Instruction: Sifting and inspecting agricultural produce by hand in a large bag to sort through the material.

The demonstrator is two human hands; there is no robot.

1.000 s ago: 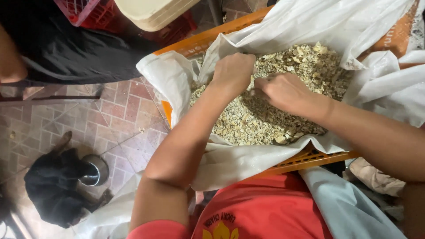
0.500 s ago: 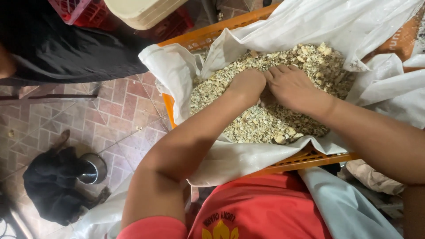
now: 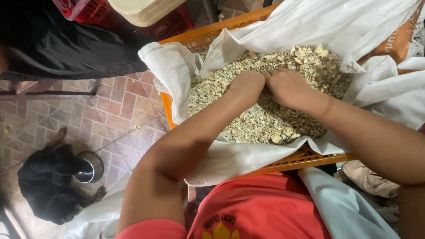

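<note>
left hand (image 3: pixel 249 86) curled into chips (image 3: pixel 265 119) | right hand (image 3: pixel 287 86) flat on chips, touching left | sack (image 3: pixel 248 155) lines crate (image 3: pixel 305 159)

There is a single view, from a camera worn on the person's head. It looks almost straight down, over the red shirt (image 3: pixel 261 208) at the bottom edge and along both forearms. It sits close: the left hand (image 3: pixel 248 86) and right hand (image 3: pixel 287 86) meet just above the middle of the picture, in the lined orange crate (image 3: pixel 305 159). Left of the hands, lower down, the tiled floor (image 3: pixel 110 119) shows.
</note>
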